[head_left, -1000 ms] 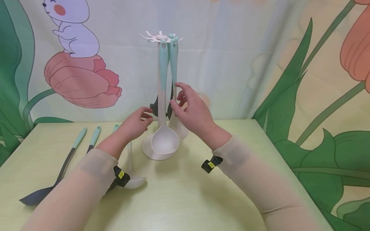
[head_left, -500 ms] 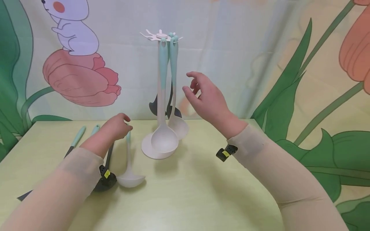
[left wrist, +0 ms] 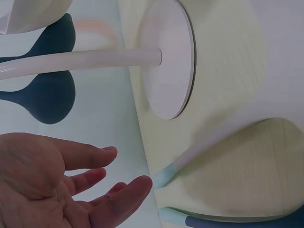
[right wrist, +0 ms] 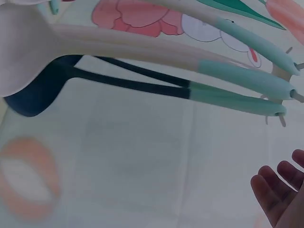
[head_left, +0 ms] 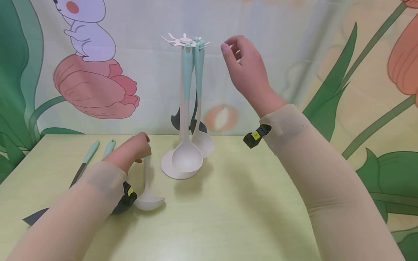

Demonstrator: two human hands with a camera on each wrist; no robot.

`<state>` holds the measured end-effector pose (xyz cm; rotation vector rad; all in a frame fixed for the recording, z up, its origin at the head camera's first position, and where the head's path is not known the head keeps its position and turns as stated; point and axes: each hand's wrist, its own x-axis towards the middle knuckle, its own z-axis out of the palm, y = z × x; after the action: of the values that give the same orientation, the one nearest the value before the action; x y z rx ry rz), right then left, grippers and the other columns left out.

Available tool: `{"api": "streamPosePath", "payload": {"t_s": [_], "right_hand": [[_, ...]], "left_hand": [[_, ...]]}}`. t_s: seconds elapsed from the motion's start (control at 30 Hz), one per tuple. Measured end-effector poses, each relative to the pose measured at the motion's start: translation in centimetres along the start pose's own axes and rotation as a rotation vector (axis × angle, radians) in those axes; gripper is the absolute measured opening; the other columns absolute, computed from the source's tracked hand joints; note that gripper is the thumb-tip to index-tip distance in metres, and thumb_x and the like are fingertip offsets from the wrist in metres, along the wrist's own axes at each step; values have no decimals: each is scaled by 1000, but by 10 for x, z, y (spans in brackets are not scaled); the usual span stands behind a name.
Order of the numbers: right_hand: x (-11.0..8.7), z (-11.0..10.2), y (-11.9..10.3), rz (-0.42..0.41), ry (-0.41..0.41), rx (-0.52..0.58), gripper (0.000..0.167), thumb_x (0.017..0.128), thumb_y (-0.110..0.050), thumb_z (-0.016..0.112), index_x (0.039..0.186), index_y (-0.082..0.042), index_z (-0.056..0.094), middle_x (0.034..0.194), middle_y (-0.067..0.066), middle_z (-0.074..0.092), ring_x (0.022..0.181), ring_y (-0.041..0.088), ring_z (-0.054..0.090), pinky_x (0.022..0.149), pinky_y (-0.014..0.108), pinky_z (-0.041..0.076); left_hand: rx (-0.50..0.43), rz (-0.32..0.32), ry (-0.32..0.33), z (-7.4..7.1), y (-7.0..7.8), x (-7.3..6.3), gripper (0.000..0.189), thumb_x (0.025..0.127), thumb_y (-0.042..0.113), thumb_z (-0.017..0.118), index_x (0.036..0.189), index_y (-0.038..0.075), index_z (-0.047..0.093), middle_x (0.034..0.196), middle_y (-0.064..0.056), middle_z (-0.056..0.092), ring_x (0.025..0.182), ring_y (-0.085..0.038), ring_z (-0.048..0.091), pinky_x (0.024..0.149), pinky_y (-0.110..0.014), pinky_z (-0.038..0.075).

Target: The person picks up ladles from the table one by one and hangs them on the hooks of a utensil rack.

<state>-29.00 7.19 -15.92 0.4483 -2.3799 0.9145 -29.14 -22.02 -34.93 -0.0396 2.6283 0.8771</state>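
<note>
My left hand [head_left: 132,148] is over the handle end of a white ladle [head_left: 150,201] lying on the table. In the left wrist view, its thumb and fingers stay apart, with one fingertip close to the mint handle end [left wrist: 164,176]; whether they touch is unclear. My right hand [head_left: 246,67] is raised right of the rack's top, its fingers loosely bent and holding nothing. From the white utensil rack [head_left: 168,166] hang a white ladle [head_left: 187,159], a second white utensil [head_left: 205,145] behind it, and dark-headed utensils [head_left: 175,119], all seemingly with mint handles.
Left of the white ladle lie a dark-headed utensil [head_left: 122,206], partly under my left wrist, and a dark turner [head_left: 36,216], partly behind my sleeve. Another mint handle [head_left: 109,146] shows between them. A printed curtain [head_left: 147,90] hangs behind the table [head_left: 228,217].
My left hand has moved from beside the rack down and left to the lying ladle's handle. My right hand has left the hanging utensils and risen to the right.
</note>
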Motion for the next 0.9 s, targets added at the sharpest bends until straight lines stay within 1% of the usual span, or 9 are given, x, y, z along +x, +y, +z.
{"api": "streamPosePath", "payload": {"t_s": [0.13,0.27,0.37,0.47,0.6,0.67,0.73,0.83,0.9], "right_hand": [[14,1,-18,-6,0,5,41,102,-47,45,130,-19,57,118,-2,55,104,10,52,84,22,44],[25,2,-36,-37,-21,-31,40,101,-45,49,130,-19,58,123,-2,54,108,9,54,86,20,45],[31,2,-49,-56,-77,-74,40,101,-45,49,131,-21,59,128,-2,53,114,10,53,89,20,45],[35,4,-61,-59,-154,-118,43,100,-47,48,135,-24,57,135,-4,51,122,9,48,93,21,44],[38,11,-72,-40,-255,-164,46,98,-51,48,139,-29,54,142,-6,46,130,9,43,97,23,44],[40,14,-76,-32,-288,-187,47,98,-51,48,139,-30,54,143,-6,46,129,10,43,97,24,44],[40,17,-78,-30,-299,-218,46,98,-50,47,139,-30,55,143,-6,47,127,12,45,97,25,45],[40,20,-79,-34,-281,-248,42,99,-46,44,135,-28,59,139,-4,51,121,12,48,96,24,44],[39,21,-78,-33,-269,-248,40,100,-43,43,131,-27,62,136,-4,53,117,12,49,95,24,44]], "left_hand": [[10,-21,-12,5,1,4,50,95,-3,52,138,-13,30,138,-33,38,111,-39,49,73,-36,59],[38,-26,-21,11,0,9,49,95,-4,52,137,-13,29,138,-35,38,106,-39,54,71,-36,59],[61,-39,-28,13,-1,11,50,95,-4,53,138,-13,28,138,-35,39,95,-36,60,70,-34,59],[75,-70,-40,13,0,12,53,95,-4,54,140,-14,27,135,-34,42,81,-31,63,69,-34,58],[87,-117,-67,15,-4,16,66,96,-2,55,148,-12,15,128,-31,44,72,-27,60,69,-33,57],[79,-130,-79,16,-7,18,68,97,-2,55,150,-10,14,125,-29,43,72,-26,57,69,-33,57],[65,-136,-86,17,-10,21,67,97,-1,56,150,-7,16,124,-29,43,75,-27,57,69,-33,58],[46,-139,-95,20,-12,25,61,96,-1,57,147,-6,23,120,-28,44,78,-29,58,69,-34,58],[58,-143,-94,21,-13,27,62,96,0,58,147,-7,23,116,-27,46,77,-28,61,69,-33,58]]}}
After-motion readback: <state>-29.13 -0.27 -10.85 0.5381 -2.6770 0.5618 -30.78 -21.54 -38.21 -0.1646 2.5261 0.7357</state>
